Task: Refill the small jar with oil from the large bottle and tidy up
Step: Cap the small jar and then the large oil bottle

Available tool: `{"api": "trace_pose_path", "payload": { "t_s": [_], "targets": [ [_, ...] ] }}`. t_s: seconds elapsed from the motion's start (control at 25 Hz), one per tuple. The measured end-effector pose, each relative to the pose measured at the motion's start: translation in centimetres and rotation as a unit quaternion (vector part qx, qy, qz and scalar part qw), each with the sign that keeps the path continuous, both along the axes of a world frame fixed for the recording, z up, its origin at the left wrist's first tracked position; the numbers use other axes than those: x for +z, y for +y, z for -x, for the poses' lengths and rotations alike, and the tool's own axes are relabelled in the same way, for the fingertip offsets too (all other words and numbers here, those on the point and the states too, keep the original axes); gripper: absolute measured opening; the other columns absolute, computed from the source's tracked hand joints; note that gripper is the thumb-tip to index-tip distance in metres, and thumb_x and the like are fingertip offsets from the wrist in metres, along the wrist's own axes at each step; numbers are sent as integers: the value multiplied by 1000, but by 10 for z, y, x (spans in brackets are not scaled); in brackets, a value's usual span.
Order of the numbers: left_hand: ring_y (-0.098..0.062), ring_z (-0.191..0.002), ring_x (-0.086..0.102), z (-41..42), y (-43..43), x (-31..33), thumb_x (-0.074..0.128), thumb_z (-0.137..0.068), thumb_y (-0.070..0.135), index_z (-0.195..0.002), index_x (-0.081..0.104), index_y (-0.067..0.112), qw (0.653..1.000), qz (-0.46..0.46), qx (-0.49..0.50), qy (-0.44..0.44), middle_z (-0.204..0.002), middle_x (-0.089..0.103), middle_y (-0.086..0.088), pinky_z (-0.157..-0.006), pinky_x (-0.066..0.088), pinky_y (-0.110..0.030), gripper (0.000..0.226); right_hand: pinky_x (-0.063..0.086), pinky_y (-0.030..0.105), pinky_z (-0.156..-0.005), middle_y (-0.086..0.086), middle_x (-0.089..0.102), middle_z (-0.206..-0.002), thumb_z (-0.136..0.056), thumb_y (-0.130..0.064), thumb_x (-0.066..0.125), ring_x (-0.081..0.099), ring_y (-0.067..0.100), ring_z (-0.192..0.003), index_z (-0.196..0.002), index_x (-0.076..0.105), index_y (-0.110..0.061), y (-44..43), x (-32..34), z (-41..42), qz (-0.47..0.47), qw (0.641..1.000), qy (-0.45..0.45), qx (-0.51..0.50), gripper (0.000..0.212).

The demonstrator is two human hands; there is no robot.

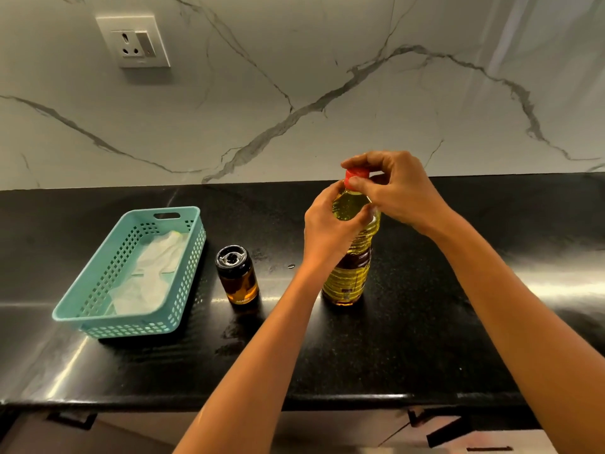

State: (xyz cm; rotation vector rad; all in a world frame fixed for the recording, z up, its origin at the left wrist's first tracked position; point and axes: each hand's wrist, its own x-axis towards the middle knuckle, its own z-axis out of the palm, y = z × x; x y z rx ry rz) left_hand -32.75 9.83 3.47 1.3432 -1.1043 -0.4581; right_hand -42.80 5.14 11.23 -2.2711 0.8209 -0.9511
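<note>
Both hands on one upright oil bottle (pixel 350 273), standing on the black counter (pixel 425 339).
Left hand (pixel 327 231) is curled round the bottle's shoulder below the neck; right hand (pixel 393 188) pinches the red cap (pixel 357 173) between thumb and fingers. The bottle's dark label is unreadable. One small jar (pixel 239 276), black-lidded, its print also unreadable, stands left of the bottle, apart. One teal basket (pixel 93 263), further left of the bottle, holds one white cloth (pixel 147 276).
</note>
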Motion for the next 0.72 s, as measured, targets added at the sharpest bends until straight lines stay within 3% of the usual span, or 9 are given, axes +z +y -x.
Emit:
{"api": "trace_pose_path", "payload": {
  "t_s": [0.28, 0.48, 0.72],
  "targets": [
    [-11, -104, 60, -2, 1, -6, 75, -73, 29, -118, 57, 22, 1000, 3, 0, -5, -111, 63, 2, -91, 52, -36, 48, 44, 5, -65, -2, 62, -96, -77, -25, 73, 58, 9, -85, -106, 64, -9, -1, 2, -6, 55, 997, 30, -45, 34],
    [-9, -102, 61, -1, 0, -4, 74, -74, 34, -118, 57, 20, 1000, 3, 7, -18, -109, 64, 3, -90, 52, -35, 50, 47, 10, -77, 6, 67, -110, -86, -12, 63, 62, 13, -98, -113, 65, -8, -2, 10, 1, 35, 998, 48, 9, 27],
    [-11, -103, 59, -1, -3, -4, 76, -72, 29, -119, 57, 24, 998, 12, 39, -57, -110, 65, 3, -91, 51, -39, 50, 44, 21, -86, 17, 53, -111, -91, -9, 54, 53, 22, -102, -118, 58, -1, 7, -3, -11, 162, 978, 111, -77, 28]
  ]
}}
